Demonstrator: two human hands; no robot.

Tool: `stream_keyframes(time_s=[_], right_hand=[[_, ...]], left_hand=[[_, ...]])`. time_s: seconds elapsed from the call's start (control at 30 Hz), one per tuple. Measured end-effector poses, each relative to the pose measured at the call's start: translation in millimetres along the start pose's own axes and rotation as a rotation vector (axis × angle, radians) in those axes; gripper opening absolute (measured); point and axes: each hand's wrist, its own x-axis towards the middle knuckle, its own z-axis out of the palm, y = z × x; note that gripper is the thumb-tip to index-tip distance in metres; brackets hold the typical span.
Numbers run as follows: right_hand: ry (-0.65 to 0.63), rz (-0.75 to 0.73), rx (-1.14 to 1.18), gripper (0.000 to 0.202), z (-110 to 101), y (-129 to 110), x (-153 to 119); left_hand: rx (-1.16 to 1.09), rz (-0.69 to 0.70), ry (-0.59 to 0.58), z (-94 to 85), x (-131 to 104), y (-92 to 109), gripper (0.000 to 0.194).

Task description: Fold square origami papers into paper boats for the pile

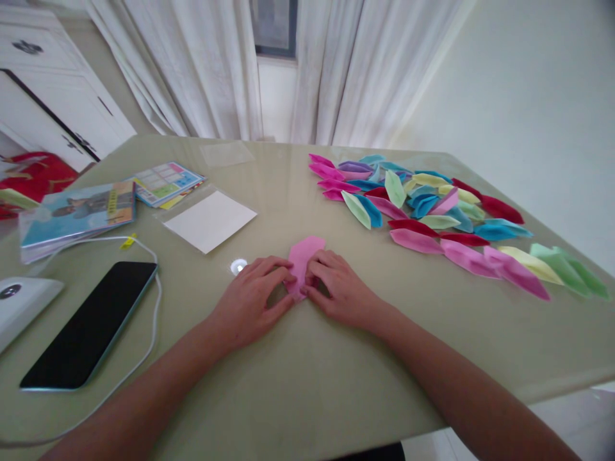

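A pink piece of folded paper (303, 255) lies on the table between my two hands, its far end pointing away from me. My left hand (257, 294) pinches the paper's left edge with curled fingers and thumb. On the other side, my right hand (339, 285) closes its fingertips and thumb on the right edge, near the end closest to me. My fingers cover part of both edges. To the right, many folded paper pieces (423, 205) in pink, red, blue, green, yellow and purple lie in loose rows.
A stack of white square paper (211, 221) in a clear sleeve lies left of centre. Farther left are printed cards (168, 182), a booklet (81, 211), a black-screened phone (91, 326), a white cable (156, 307) and a white device (26, 304). Curtains hang behind the table (288, 397).
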Motion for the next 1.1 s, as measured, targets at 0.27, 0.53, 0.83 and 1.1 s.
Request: stream_keyframes(time_s=[0.27, 0.53, 0.83, 1.1], right_hand=[[0.023, 0.163, -0.090, 0.025, -2.2, 0.6, -3.6], [-0.025, 0.176, -0.090, 0.018, -2.8, -0.9, -4.5], [-0.035, 0.174, -0.102, 0.012, -2.0, -2.9, -3.6], [-0.018, 0.252, -0.159, 0.016, -10.0, 6.4, -7.9]], left_hand=[[-0.002, -0.003, -0.004, 1.3, 0.3, 2.3, 0.025], [0.059, -0.028, -0.003, 4.8, 1.4, 6.6, 0.015], [0.077, -0.015, 0.012, 6.4, 1.3, 7.1, 0.016], [0.043, -0.046, 0.000, 4.7, 2.4, 8.2, 0.015]])
